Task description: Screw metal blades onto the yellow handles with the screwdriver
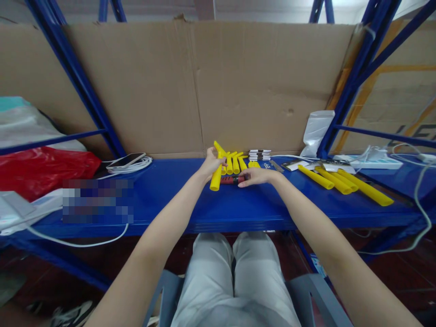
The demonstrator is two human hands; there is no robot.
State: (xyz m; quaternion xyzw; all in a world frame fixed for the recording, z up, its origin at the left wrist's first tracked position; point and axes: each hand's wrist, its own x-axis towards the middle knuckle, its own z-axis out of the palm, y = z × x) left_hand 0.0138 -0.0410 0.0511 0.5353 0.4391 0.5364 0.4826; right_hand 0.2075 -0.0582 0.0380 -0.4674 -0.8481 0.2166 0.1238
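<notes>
1. Now, the left hand [211,162] is grasping a yellow tube [215,180] at the centre of the frame, its round open end facing the bottom edge.
2. The right hand [258,175], just right of centre, is curving thumb and fingers around the black end of a red tool [231,180]; how firmly it is gripping, I cannot tell.
3. That tool is lying on the blue shelf [163,186], its left end disappearing behind the held tube.
4. Just above the tool, more yellow tubes [235,164] are standing out side by side, partly hidden by the hands.
5. Slightly higher and right, a black-and-white bundle [260,155] is resting.
6. Over in the right of the frame, further yellow tubes [340,183] are lying at a slant, below a white pouch [317,133] that is leaning upright.
</notes>
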